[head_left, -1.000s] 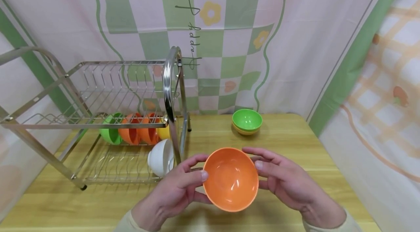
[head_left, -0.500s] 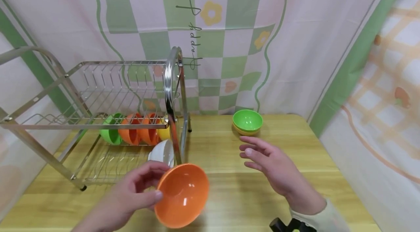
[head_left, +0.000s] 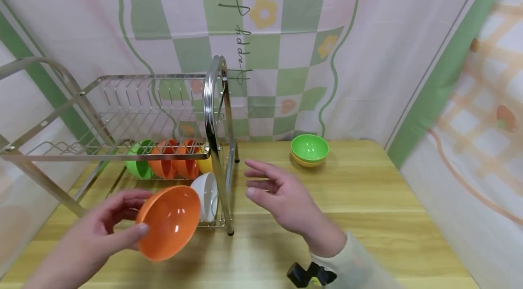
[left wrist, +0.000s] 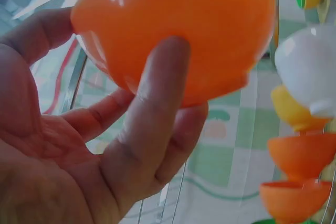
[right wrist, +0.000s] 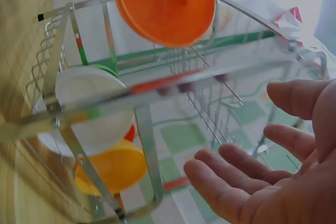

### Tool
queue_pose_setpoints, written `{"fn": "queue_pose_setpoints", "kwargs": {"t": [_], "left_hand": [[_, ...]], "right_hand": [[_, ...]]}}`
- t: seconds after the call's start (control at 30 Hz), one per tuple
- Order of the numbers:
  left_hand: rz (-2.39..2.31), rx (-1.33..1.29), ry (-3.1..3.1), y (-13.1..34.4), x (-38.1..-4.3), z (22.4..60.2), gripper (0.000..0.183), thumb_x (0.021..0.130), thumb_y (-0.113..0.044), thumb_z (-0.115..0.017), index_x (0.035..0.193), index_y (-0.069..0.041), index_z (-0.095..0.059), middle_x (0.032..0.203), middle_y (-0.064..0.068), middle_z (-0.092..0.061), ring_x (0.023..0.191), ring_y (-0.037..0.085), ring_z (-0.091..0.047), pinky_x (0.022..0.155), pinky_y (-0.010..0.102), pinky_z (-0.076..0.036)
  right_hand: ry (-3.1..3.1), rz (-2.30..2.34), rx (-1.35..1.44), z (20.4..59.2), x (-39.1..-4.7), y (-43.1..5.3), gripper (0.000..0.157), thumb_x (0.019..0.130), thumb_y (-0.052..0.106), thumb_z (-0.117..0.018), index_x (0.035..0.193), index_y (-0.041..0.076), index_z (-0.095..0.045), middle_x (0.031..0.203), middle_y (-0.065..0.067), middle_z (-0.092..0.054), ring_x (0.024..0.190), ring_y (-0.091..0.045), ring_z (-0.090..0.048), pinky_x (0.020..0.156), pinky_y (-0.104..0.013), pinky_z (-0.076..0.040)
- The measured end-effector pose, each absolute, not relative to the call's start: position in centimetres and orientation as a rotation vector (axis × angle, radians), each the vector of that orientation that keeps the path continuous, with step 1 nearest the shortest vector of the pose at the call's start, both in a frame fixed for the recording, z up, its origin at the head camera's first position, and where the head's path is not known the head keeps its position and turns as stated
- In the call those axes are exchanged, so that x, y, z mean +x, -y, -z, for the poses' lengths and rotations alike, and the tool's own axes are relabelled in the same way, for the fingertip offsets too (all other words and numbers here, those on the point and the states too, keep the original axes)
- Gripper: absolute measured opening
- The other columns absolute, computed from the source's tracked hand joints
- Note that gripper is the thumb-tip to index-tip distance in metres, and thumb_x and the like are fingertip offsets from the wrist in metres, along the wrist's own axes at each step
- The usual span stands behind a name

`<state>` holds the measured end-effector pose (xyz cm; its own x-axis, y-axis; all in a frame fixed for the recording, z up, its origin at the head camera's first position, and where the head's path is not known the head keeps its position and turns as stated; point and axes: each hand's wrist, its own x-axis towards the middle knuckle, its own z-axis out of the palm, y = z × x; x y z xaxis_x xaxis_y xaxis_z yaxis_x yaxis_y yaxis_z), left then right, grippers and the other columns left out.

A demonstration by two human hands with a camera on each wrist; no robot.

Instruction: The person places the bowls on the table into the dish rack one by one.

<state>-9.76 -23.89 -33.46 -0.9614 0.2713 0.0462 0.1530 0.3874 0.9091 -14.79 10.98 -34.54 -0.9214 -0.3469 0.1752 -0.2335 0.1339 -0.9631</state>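
Observation:
An orange bowl (head_left: 171, 223) is tilted on its side in my left hand (head_left: 102, 230), thumb at its rim and fingers behind it. In the left wrist view those fingers spread against the bowl's outer wall (left wrist: 210, 24). It is held before the lower tier of a metal dish rack (head_left: 122, 157), overlapping the white bowl (head_left: 206, 196) standing there. My right hand (head_left: 286, 200) holds nothing, its fingers loosely extended towards the rack's right end. In the right wrist view the palm (right wrist: 283, 203) faces the rack frame.
Behind the white bowl, a green bowl (head_left: 137, 166), two orange bowls (head_left: 161, 166) and a yellow bowl (head_left: 205, 165) stand on edge in a row. At the back right, a green bowl (head_left: 309, 148) sits in a yellow bowl (head_left: 308, 163) on the wooden table (head_left: 347, 216).
Both hands held the orange bowl at first; the right hand let go. The left hand carried the bowl leftward to the rack, tilting it, and the right hand also moved left.

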Motion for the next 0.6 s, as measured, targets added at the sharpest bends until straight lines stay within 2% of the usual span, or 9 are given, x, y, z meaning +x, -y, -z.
{"fn": "queue_pose_setpoints", "kwargs": {"t": [0.2,0.4,0.6], "left_hand": [[-1.631,0.305,-2.666,24.7,-9.9,33.6,0.048,0.096,-0.009,-0.068,0.139,-0.007,-0.048,0.123,0.017,-0.056,0.098,0.016,-0.062,0.067,0.038,-0.060],[-1.531,0.165,-2.784,25.0,-10.2,33.3,0.051,0.095,-0.024,-0.071,0.140,-0.011,-0.049,0.123,0.015,-0.056,0.099,0.012,-0.059,0.069,0.036,-0.060],[-1.325,0.011,-2.854,25.1,-10.7,33.0,0.063,0.093,-0.043,-0.071,0.144,-0.016,-0.046,0.128,0.015,-0.056,0.107,0.024,-0.056,0.068,0.036,-0.056]], "right_hand": [[-2.282,1.990,-0.825,34.9,-15.2,-8.0,0.060,0.093,0.006,-0.071,0.147,0.013,-0.049,0.137,-0.010,-0.056,0.121,-0.027,-0.058,0.095,-0.033,-0.051],[-2.288,2.039,-0.993,34.7,-15.2,-6.3,0.053,0.094,0.002,-0.068,0.143,0.001,-0.050,0.127,-0.013,-0.060,0.113,-0.024,-0.061,0.093,-0.035,-0.053],[-2.436,1.960,-0.921,34.3,-15.3,-5.7,0.038,0.096,0.010,-0.067,0.133,0.006,-0.060,0.110,-0.003,-0.066,0.100,-0.016,-0.063,0.082,-0.033,-0.057]]}}
